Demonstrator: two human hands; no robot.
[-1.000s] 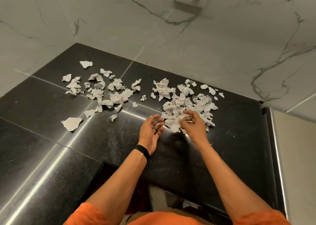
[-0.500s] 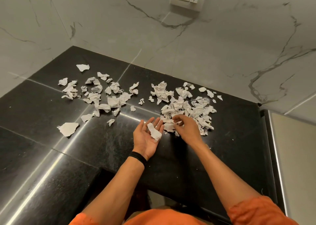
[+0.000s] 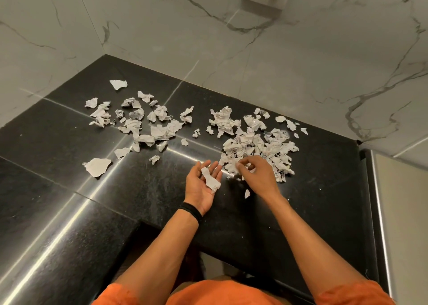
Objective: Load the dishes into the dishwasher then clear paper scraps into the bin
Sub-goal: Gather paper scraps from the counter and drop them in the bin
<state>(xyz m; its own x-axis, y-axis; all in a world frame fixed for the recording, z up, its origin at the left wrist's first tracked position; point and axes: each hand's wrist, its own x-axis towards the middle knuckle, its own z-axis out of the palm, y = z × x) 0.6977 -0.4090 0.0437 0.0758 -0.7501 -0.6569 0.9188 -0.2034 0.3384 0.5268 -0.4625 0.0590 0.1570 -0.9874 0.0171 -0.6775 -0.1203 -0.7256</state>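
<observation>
My left hand (image 3: 201, 185) lies palm up just above the black countertop (image 3: 150, 202), fingers loose and straight, with one torn strip (image 3: 210, 181) resting across the palm. My right hand (image 3: 260, 176) curls its fingertips (image 3: 242, 165) and pinches the near edge of the paper scraps (image 3: 259, 142), which are heaped just beyond both hands. A thinner scatter (image 3: 139, 124) is spread to the left. Some scraps carry dark print, too small to read. One loose piece (image 3: 247, 193) sits beside my right wrist. A black wristband (image 3: 191, 210) circles my left wrist.
</observation>
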